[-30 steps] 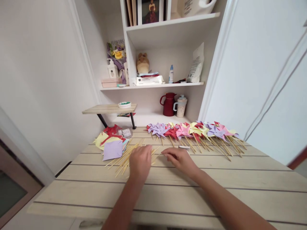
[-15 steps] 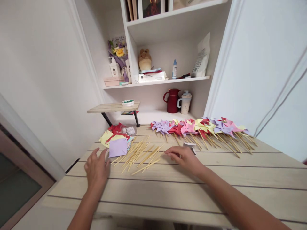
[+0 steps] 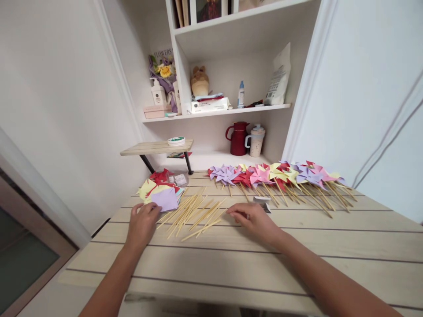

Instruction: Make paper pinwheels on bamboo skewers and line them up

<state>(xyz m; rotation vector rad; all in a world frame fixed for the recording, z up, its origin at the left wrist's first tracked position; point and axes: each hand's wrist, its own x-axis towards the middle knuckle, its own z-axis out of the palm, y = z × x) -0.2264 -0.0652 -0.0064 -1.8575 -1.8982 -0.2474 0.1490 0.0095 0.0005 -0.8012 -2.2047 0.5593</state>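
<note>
My left hand (image 3: 143, 223) is closed at the near left corner of a square purple paper sheet (image 3: 166, 199), thumb and fingers pinching its edge. The sheet lies over yellow and red paper pieces (image 3: 147, 188). Beside it, thin wooden sticks (image 3: 191, 211) are spread loosely across the middle of the table. My right hand (image 3: 253, 219) rests just right of the sticks, its fingers drawn together; whatever may be between the fingertips is too small to make out. Directly behind that hand sits a small grey box-like piece (image 3: 262, 202).
Paper pinwheels (image 3: 261, 175) on sticks lie in a row at the back right. A small raised stand (image 3: 152, 148) with a round white tin (image 3: 176, 141) is at the back left. A red jug (image 3: 238, 140) and a lidded cup (image 3: 256, 141) stand behind the table.
My left hand has moved right and forward onto the purple sheet, its fingers closing on the edge. The sheet has shifted slightly away. My right hand stays nearly still.
</note>
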